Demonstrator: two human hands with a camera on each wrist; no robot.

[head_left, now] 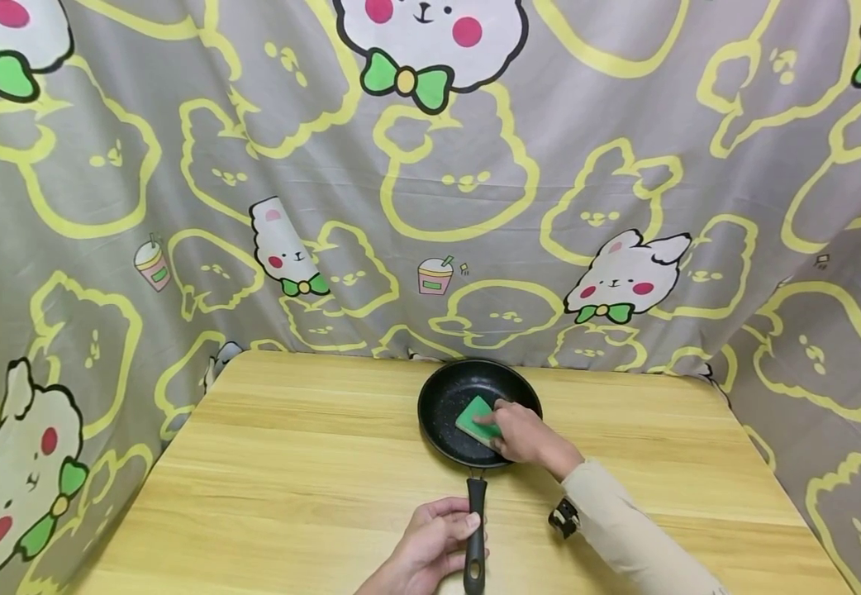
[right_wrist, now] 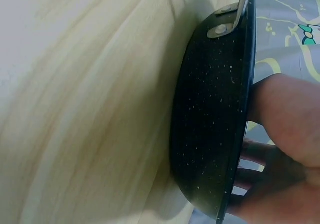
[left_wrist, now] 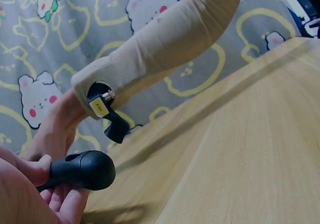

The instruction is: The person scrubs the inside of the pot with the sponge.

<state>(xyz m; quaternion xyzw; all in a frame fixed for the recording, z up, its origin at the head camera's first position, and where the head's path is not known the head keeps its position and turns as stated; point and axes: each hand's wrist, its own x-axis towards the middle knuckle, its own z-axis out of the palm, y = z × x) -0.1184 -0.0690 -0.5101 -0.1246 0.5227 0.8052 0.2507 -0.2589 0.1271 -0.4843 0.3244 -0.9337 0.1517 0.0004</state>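
Observation:
A black frying pan (head_left: 441, 405) sits near the back edge of the table, its handle (head_left: 477, 504) pointing toward me. My left hand (head_left: 438, 537) grips that handle, thumb on top, and in the left wrist view the handle's rounded end (left_wrist: 95, 170) sticks out of the hand. Inside the pan lies a green scouring sponge (head_left: 475, 413) with a paler underside. My right hand (head_left: 523, 430) holds the sponge by its right side against the pan's inner surface. In the right wrist view the speckled outer wall of the pan (right_wrist: 210, 109) hides the sponge and the fingertips.
The wood-grain table (head_left: 289, 463) spreads to both sides of the pan. A cartoon-printed grey curtain (head_left: 326, 182) hangs behind it and along both sides. A black wrist mount (head_left: 564, 518) hangs below my right sleeve (head_left: 624, 521).

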